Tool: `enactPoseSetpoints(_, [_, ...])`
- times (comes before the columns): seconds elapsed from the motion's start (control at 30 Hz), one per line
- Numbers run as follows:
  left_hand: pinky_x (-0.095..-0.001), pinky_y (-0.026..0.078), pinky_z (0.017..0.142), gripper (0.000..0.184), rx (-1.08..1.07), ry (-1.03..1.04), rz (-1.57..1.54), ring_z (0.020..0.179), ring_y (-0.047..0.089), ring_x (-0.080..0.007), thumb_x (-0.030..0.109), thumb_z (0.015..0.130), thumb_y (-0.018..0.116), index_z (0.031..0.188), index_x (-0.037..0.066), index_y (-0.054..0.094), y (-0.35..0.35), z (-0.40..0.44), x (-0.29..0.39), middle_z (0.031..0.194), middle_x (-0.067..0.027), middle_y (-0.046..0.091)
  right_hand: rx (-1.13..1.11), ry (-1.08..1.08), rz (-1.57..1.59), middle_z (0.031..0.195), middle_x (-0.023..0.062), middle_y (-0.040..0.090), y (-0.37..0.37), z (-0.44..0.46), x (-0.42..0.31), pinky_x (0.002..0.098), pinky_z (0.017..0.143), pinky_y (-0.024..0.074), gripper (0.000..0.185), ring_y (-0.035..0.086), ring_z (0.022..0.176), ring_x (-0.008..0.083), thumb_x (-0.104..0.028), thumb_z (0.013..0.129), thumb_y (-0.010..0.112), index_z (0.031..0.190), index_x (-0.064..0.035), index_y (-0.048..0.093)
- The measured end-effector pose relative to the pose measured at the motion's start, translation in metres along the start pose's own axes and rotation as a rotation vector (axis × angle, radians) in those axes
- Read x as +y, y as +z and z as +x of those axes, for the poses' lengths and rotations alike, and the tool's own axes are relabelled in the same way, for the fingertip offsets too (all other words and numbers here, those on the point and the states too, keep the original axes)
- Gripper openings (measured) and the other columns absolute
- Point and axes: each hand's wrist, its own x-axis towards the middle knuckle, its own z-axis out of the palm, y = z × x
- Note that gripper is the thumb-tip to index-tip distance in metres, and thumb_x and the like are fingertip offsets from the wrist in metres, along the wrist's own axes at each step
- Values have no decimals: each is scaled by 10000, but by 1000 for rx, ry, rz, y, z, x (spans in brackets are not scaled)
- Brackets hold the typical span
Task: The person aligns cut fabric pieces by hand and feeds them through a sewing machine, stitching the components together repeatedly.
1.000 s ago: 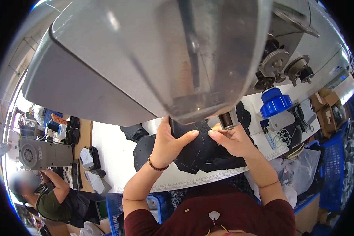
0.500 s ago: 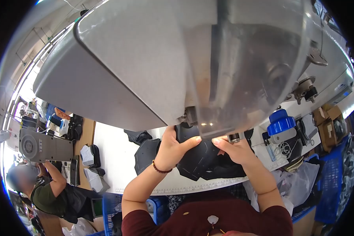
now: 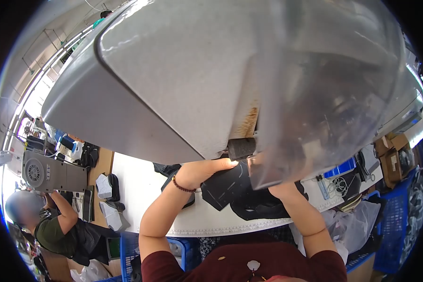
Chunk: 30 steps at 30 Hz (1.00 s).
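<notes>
1. We see the person's left hand (image 3: 197, 175), a beaded bracelet (image 3: 182, 187) at its wrist, with the thumb laid flat on a black piece (image 3: 224, 185). Its fingers are hidden, so we cannot tell whether it grips.
2. We find the right hand (image 3: 282, 189) level with the left and well apart from it. A clear shield (image 3: 336, 113) covers most of it; we cannot tell whether it is clenched or loose.
3. The black piece lies between the two hands, reaching from the left thumb toward the person. We make out pale broken lines on its surface.
4. Just beyond the left thumb we see a dark metal block (image 3: 242, 147), under a big grey machine head (image 3: 164, 75) that looms above both hands.
5. Nearer the person than the right hand, more black material (image 3: 259, 209) rests on the white counter (image 3: 132, 188), whose near edge carries a ruler strip (image 3: 230, 229).
6. Right of the right hand we notice a coiled white cord (image 3: 337, 187) and, farther out, a blue crate (image 3: 390, 235).
7. Far left of the left hand, we see another person (image 3: 56, 235) beside a grey machine (image 3: 54, 171).
</notes>
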Motion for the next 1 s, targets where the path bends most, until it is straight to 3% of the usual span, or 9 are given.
enactPoseSetpoints(0.07, [-264,479,756,357,-97,42,-8,863,567,-135,112,721,694,1035,-16,583,-12,14,-8,950,-68,609,-29,-26,-146,617,39,551,0,-3,6,281,508,475,88,581,569,148,11,749,576,812,-50,568])
enactPoseSetpoints(0.2, [-275,473,753,372,-2,-17,421,853,573,-137,156,691,737,1003,-2,608,-13,15,16,908,-68,618,-51,305,9,625,42,554,4,-4,-8,306,531,476,92,574,551,171,6,718,588,780,-55,562])
enactPoseSetpoints(0.33, [-304,468,756,452,53,553,659,841,585,-189,265,662,780,1000,15,613,-38,43,-24,944,-70,623,-36,422,-10,624,48,552,9,-5,-12,321,545,477,95,576,553,189,3,708,594,776,-48,553])
enactPoseSetpoints(0.47, [-322,464,759,537,137,567,532,850,586,-239,339,644,793,1026,15,602,-50,58,-58,967,-96,624,-114,253,-99,721,50,557,6,-10,-3,257,541,466,95,564,644,116,-98,856,581,891,-25,530])
enactPoseSetpoints(0.57, [-360,442,796,578,304,488,597,904,558,-280,350,638,796,1044,-2,579,-27,11,-46,992,-132,603,-161,125,-163,771,76,588,-11,-6,-14,290,604,486,137,591,683,175,-69,799,593,926,-24,566])
enactPoseSetpoints(0.67, [-354,461,716,579,476,774,935,782,575,-274,325,632,808,991,-44,544,7,-23,-31,881,-158,599,4,285,173,864,135,644,-29,8,-43,308,690,481,185,630,768,249,-7,731,571,908,-12,626])
enactPoseSetpoints(0.7, [-343,476,668,576,511,921,1065,708,591,-264,312,630,814,963,-62,530,13,-26,-32,820,-164,602,13,121,-68,834,124,642,-32,13,-48,291,665,476,162,627,748,233,-5,746,565,898,-3,621])
enactPoseSetpoints(0.83, [-357,439,763,600,495,610,854,872,554,-275,301,565,847,962,-29,541,11,-17,-50,963,-154,571,7,-214,-432,747,85,620,-46,16,-43,270,606,457,120,592,662,191,-27,756,601,870,8,616])
enactPoseSetpoints(1.0, [-395,418,779,548,623,842,900,900,532,-288,206,571,833,992,-7,556,30,-22,-49,995,-126,566,61,-83,-402,819,95,583,-56,4,-42,317,636,445,225,538,685,246,-62,688,682,900,-34,612])
